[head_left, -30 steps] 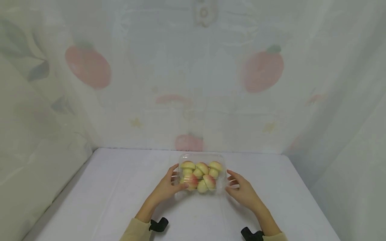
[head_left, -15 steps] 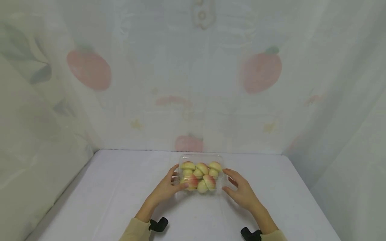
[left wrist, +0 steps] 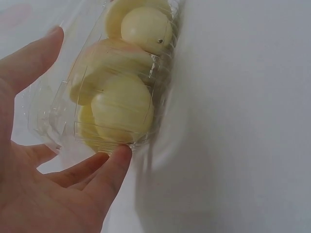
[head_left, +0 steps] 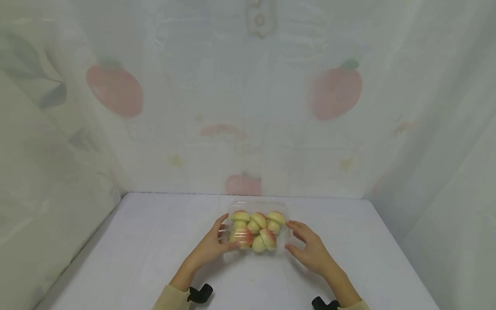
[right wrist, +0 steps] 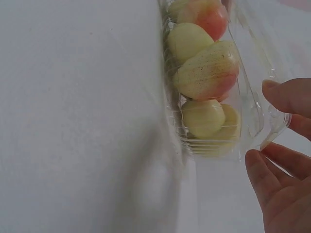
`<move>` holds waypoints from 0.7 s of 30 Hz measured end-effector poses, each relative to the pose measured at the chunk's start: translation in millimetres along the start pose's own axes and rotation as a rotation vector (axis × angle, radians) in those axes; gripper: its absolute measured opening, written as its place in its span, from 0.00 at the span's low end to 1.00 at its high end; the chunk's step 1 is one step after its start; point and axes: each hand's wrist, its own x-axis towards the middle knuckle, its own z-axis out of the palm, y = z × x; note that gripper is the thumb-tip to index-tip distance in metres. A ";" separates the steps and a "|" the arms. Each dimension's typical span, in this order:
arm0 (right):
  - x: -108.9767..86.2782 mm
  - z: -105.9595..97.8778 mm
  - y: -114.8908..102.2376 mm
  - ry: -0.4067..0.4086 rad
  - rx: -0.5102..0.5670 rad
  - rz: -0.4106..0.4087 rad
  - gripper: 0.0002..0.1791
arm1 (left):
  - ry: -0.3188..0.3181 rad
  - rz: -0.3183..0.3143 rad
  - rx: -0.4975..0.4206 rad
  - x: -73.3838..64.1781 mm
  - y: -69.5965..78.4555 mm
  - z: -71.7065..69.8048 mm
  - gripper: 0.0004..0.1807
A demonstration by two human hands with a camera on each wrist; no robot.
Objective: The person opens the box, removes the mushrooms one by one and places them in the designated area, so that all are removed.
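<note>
A clear plastic clamshell box (head_left: 257, 206) sits near the back middle of the table in the head view. Inside it lie several pale yellow, red-tinged mushroom-shaped pieces (head_left: 258, 220); their material cannot be told. My left hand (head_left: 211, 245) grips the box's left end, thumb at the front corner and fingers along the side. At the opposite end, my right hand (head_left: 311, 252) holds the rim corner between thumb and fingers. The right wrist view shows that rim (right wrist: 279, 121) between the fingertips. The left wrist view shows left fingertips (left wrist: 121, 155) against the ribbed side wall.
A white-covered table (head_left: 155, 241) spreads around the box. Behind it hangs a pale curtain (head_left: 286, 159) with faded fruit prints, and curtains close off both sides. Black wrist mounts (head_left: 200, 293) sit beside the beige sleeves.
My right hand has moved left onto the box's right end. Over the last half second, the box and both hands have shifted slightly toward me.
</note>
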 end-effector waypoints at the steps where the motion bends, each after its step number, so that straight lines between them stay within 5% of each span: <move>1: -0.1 -0.8 -1.0 -0.002 -0.001 -0.001 0.34 | -0.003 -0.001 -0.008 -0.6 0.0 -0.1 0.60; 21: 1.3 -2.8 -7.8 0.024 -0.133 -0.047 0.32 | -0.010 0.003 -0.057 -3.1 -4.6 -2.9 0.63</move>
